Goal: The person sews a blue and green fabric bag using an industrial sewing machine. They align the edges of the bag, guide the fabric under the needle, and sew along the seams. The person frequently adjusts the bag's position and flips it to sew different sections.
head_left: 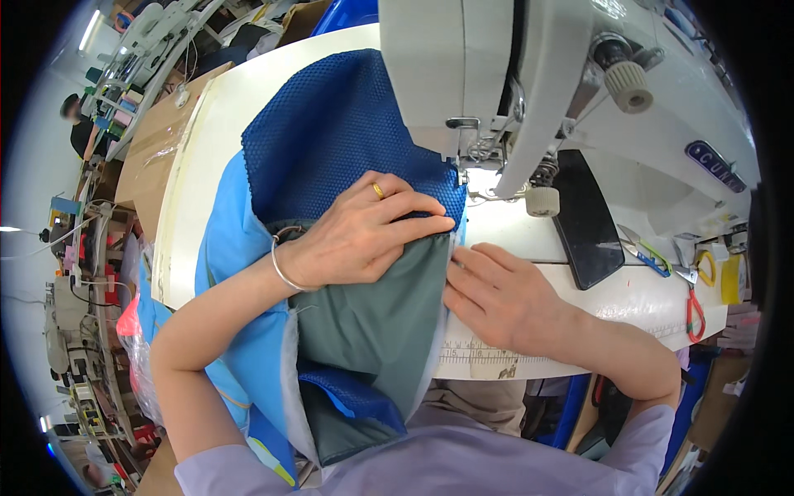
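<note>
My left hand (376, 231), with a ring and bangle, lies palm down, fingers outstretched, on dark blue mesh fabric (318, 124) and grey-green fabric (364, 331); their join runs beneath it. My right hand (496, 293) grips the pale right edge of the grey-green piece, thumb hidden. Light blue fabric (227, 223) hangs at the left. The mesh's right edge lies beside the presser foot (461, 178) of a white sewing machine (438, 66), just above my fingers.
White table (198, 165) with printed ruler strip, black phone-like slab (585, 223), scissors (695, 314), yellow tape (728, 281). Cardboard (145, 157) borders the left; blue bins (571, 413) sit below right. Other machines (124, 74) and a person (81, 132) are at far left.
</note>
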The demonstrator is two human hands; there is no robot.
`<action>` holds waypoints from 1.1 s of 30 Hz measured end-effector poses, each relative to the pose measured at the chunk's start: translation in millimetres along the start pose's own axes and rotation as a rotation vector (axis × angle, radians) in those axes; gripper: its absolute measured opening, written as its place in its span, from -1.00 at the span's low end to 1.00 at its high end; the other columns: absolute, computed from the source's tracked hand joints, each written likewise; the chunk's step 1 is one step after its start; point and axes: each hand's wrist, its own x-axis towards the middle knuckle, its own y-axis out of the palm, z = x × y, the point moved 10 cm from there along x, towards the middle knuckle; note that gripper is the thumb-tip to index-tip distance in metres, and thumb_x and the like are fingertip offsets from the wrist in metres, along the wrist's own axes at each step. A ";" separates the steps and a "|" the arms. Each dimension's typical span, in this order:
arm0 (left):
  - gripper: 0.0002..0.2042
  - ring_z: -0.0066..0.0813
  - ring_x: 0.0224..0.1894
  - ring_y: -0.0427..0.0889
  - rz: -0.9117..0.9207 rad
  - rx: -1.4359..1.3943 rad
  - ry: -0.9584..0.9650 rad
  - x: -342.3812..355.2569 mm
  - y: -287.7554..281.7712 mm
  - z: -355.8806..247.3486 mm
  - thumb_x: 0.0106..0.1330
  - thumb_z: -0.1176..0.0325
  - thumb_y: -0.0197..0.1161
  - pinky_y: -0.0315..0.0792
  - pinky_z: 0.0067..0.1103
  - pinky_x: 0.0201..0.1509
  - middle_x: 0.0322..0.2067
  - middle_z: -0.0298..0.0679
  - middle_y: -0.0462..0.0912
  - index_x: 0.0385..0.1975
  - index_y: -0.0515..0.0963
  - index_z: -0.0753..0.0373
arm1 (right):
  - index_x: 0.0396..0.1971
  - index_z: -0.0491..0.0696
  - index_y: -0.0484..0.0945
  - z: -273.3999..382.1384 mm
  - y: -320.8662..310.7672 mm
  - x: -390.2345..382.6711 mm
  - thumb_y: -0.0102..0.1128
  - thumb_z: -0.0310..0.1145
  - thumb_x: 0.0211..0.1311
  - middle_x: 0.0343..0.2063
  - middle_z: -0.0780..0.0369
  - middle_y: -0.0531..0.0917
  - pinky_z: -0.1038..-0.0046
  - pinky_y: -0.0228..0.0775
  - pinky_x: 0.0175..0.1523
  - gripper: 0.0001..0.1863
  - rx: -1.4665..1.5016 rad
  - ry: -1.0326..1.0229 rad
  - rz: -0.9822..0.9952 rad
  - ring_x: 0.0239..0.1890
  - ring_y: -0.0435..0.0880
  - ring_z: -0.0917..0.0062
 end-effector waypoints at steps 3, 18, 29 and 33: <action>-0.47 -0.23 0.01 0.60 0.023 0.069 -0.002 1.0 1.0 -11.9 0.01 0.60 0.29 0.46 -0.32 0.15 0.11 -0.25 0.64 0.09 0.67 0.19 | -0.29 -0.25 0.65 4.5 3.2 -4.2 0.29 -0.40 -0.04 -0.15 0.02 0.69 0.28 0.52 0.12 -0.71 -0.015 -0.012 0.024 0.04 0.65 0.23; -0.39 -0.19 -0.03 0.54 -0.016 0.010 0.069 5.1 8.4 -5.2 -0.05 0.59 0.29 0.43 -0.31 0.14 0.09 -0.25 0.61 0.15 0.62 0.15 | -0.17 -0.20 0.63 -7.4 8.9 -3.8 0.35 -0.31 0.15 -0.05 0.03 0.65 0.17 0.46 0.25 -0.68 0.077 0.085 0.070 0.13 0.58 0.19; -0.45 -0.10 0.07 0.58 0.054 0.121 0.161 15.8 4.0 3.4 0.04 0.56 0.28 0.44 -0.28 0.23 0.06 -0.11 0.59 0.16 0.59 0.24 | -0.21 -0.13 0.63 22.7 6.8 0.6 0.22 -0.35 0.12 -0.08 0.14 0.64 0.23 0.49 0.20 -0.74 0.108 -0.120 0.095 0.11 0.58 0.25; -0.46 -0.11 0.05 0.61 0.064 0.120 0.001 14.4 -1.4 -19.0 0.05 0.52 0.30 0.46 -0.28 0.21 0.07 -0.10 0.59 0.15 0.57 0.35 | -0.25 -0.12 0.63 21.2 6.1 -0.9 0.22 -0.36 0.09 -0.15 0.18 0.62 0.29 0.50 0.12 -0.76 0.110 -0.093 0.056 0.04 0.58 0.30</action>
